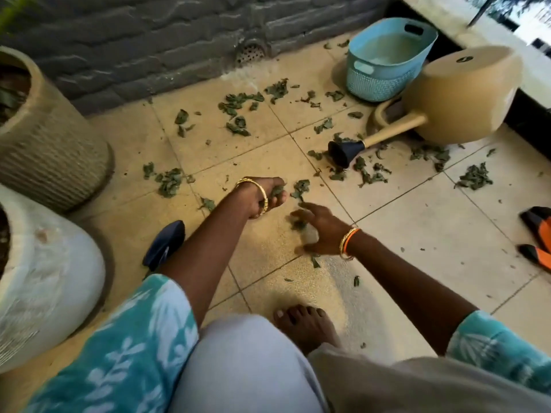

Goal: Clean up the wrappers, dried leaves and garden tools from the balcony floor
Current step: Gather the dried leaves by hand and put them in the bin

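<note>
A: While the person crouches on the tiled floor, what is the state of each hand?

B: Left hand: fingers curled round a small bunch of leaves, held just above the floor. Right hand: fingers spread and straight, palm down, low over the tiles. It is blurred, so contact with the few leaves under its fingertips cannot be confirmed.

A: Where are the remaining leaves relative to the hands?

B: One clump lies just beyond the right hand and beside the left. A second clump lies to the left of the left hand. More leaves are scattered well ahead of both hands, toward the grey wall. A few scraps lie just behind the right wrist.

A: Locate the tools.

B: A watering can lies tipped on its side, ahead and to the right of the right hand, well apart from it. Its dark nozzle points back toward the hands, with leaves around it. A blue basket stands beyond the can, touching or just beside it. At the far right edge, orange-and-black items are cut off; type cannot be determined.

A: What is on the left side?

B: Two planters stand left of the left arm. A dark blue object lies just beside the left forearm; type cannot be determined.
</note>
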A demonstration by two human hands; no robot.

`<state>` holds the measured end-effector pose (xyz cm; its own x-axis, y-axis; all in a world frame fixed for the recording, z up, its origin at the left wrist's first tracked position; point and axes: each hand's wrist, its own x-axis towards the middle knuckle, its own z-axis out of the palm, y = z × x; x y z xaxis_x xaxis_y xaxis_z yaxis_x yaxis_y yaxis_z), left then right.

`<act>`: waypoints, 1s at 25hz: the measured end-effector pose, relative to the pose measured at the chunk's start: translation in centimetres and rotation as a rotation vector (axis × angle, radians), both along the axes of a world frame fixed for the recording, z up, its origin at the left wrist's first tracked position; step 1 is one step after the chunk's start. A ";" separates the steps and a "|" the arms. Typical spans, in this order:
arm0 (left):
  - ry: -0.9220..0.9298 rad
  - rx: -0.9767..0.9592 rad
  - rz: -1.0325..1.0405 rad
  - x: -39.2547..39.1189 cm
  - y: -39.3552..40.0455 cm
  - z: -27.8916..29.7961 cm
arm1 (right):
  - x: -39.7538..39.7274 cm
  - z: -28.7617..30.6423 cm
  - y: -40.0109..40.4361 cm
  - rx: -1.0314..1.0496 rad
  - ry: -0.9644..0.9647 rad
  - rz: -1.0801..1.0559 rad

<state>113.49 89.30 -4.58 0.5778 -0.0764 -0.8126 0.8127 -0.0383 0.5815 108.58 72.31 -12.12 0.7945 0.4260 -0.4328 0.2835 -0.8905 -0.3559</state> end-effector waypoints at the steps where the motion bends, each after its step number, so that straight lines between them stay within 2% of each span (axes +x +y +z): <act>1: 0.006 0.003 0.019 0.1 0.4 -1.2 | -0.4 -2.0 0.3 -0.030 -0.010 0.076; 4: -0.011 0.075 0.093 -0.4 1.2 -5.0 | -1.1 -4.7 0.5 -0.015 -0.107 0.171; 8: -0.002 0.113 0.066 -2.0 0.2 -8.8 | -4.3 -5.8 -2.0 0.120 -0.114 0.108; 13: 0.006 0.072 0.053 -3.2 -2.5 -9.8 | -6.8 -7.2 -3.9 0.363 -0.442 0.002; 15: 0.020 0.102 0.061 -3.6 -3.5 -9.9 | -6.6 -6.9 -3.4 0.397 -0.472 -0.056; 17: 0.032 0.079 0.084 -3.7 -4.5 -10.0 | -6.1 -6.4 -3.4 0.445 -0.445 -0.168; 19: 0.054 -0.017 0.104 -3.8 -5.7 -9.8 | -4.9 -4.8 -4.1 0.619 -0.256 -0.583; 21: 0.097 -0.132 0.099 -4.1 -7.4 -9.3 | -3.6 -2.8 -5.7 0.923 0.040 -0.956; 23: 0.129 -0.229 0.087 -4.2 -9.4 -8.9 | -3.1 -1.5 -6.6 1.028 0.052 -1.005; 25: 0.115 -0.230 0.052 -4.4 -11.3 -9.0 | -3.5 -0.8 -6.2 0.760 -0.127 -0.832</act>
<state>109.05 77.97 -13.55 0.4903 -0.2394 -0.8380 0.8715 0.1282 0.4733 105.06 66.06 -12.92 0.9734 -0.1370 -0.1835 -0.2230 -0.3844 -0.8959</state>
